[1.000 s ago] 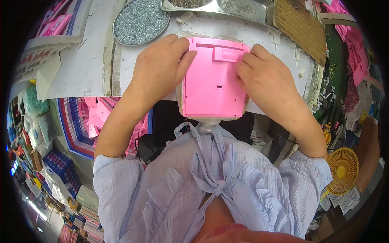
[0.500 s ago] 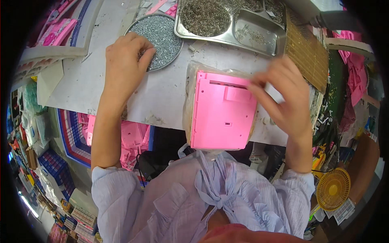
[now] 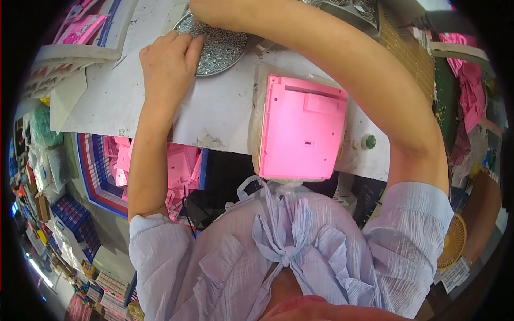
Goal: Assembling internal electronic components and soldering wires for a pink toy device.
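Observation:
A round metal tray [image 3: 243,52] full of small silvery screws [image 3: 222,49] lies at the upper left of the table. At its left rim is my left hand [image 3: 170,61], fingers curled and thumb close beside them; whatever they hold is hidden. My right arm reaches across to the tray's far side. There my right hand [image 3: 219,12] is partly cut off by the top edge, its fingertips out of sight. A flat pink plastic panel [image 3: 300,134], with a long slot and small holes, lies on clear plastic wrap [image 3: 259,101] at the table's near edge, touched by neither hand.
A compartmented steel tray [image 3: 342,12] stands at the back, mostly behind my right arm. Below the table's left side, a blue and red basket [image 3: 96,176] holds pink parts [image 3: 179,166]. A small green round object [image 3: 368,141] sits right of the panel.
My right hand has left the panel's right side and swung across to the screw tray. My left hand stays by the tray, now at its left rim. The view has shifted slightly.

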Tool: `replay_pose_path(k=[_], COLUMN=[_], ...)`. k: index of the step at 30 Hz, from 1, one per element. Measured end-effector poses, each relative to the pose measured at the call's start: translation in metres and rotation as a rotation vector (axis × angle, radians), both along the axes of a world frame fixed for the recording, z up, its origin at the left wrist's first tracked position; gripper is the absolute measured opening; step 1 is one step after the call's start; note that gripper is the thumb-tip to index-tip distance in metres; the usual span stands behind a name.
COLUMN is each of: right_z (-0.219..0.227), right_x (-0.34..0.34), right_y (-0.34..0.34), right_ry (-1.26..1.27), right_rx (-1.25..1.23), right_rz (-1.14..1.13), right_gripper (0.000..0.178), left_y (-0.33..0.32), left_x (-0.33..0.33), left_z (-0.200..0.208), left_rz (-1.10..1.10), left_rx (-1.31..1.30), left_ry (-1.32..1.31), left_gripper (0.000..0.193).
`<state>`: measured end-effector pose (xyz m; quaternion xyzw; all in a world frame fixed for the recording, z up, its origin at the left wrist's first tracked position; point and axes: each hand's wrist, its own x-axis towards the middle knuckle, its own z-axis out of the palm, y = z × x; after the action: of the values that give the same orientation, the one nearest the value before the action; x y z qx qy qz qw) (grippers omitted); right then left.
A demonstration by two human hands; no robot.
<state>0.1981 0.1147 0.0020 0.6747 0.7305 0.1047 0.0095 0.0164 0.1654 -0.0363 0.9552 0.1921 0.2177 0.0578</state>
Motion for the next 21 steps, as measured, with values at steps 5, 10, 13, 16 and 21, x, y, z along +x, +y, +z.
replay_pose_path(k=[5,10,13,16,21], right_z=[0.019,0.047,0.015,-0.010,-0.029], right_x=[0.010,-0.026,-0.061,-0.086,-0.101], right_y=[-0.053,-0.208,-0.299,-0.327,-0.334], right_ry=[0.014,0.529,0.601,0.595,0.534], right_rx=[0.175,0.404,0.398,0.490,0.554], right_rz=[-0.064,0.007,-0.160,-0.243,-0.331], right_gripper=[0.024,0.017,0.019,0.026,0.030], left_y=[-0.021,-0.068,-0.095,-0.113,-0.122], left_x=[-0.006,-0.057,-0.064,-0.067,-0.065], left_z=[0.017,0.027,0.027,0.030,0.033], left_rz=[-0.092,-0.200,-0.237,-0.249,-0.279], left_rx=[-0.246,-0.506,-0.621,-0.678,-0.690], left_ry=[-0.164,-0.264,-0.192,-0.152,-0.105], left_gripper=[0.013,0.009,0.011,0.012,0.013])
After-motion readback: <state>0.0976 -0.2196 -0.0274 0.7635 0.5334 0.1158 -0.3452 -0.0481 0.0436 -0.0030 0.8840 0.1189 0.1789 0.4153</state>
